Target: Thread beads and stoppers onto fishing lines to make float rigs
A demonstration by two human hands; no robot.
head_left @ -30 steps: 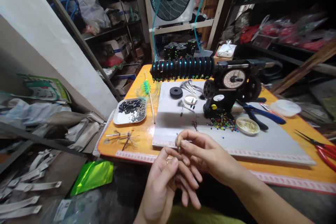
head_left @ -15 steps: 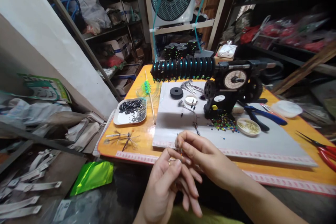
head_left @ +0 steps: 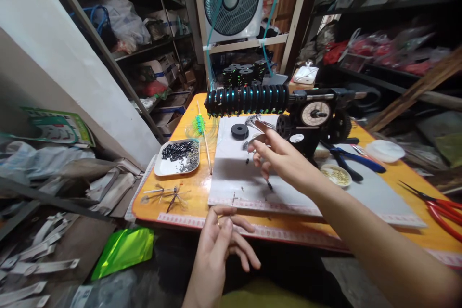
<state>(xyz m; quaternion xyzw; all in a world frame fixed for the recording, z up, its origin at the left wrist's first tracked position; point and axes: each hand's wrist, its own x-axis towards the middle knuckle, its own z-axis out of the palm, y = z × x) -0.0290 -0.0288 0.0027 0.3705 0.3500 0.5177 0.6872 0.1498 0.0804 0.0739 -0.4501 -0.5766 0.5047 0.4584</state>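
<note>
My right hand (head_left: 276, 156) reaches over the white board (head_left: 231, 178), fingers apart and holding nothing visible, near the small white dish and the bundle of thin wires (head_left: 254, 120). Close to the table's front edge is my left hand (head_left: 222, 240), its thumb and forefinger pressed together around something too small to make out; the other fingers are loosely spread. A black ring (head_left: 240, 131) lies left of my right hand. Behind it a black machine (head_left: 315, 113) carries a row of black discs (head_left: 247, 100) with blue shiny bands.
A white tray of black tubes (head_left: 169, 167) stands at left, beside a stick with green bristles (head_left: 199, 125). To the right are a dish of gold bits (head_left: 336, 175), blue-handled pliers (head_left: 364, 161) and red-handled scissors (head_left: 442, 209). A fan (head_left: 231, 0) stands behind.
My right hand has left my left hand and moved up over the board, its fingers opening. My left hand has shifted slightly left and down. The camera view has shifted a little.
</note>
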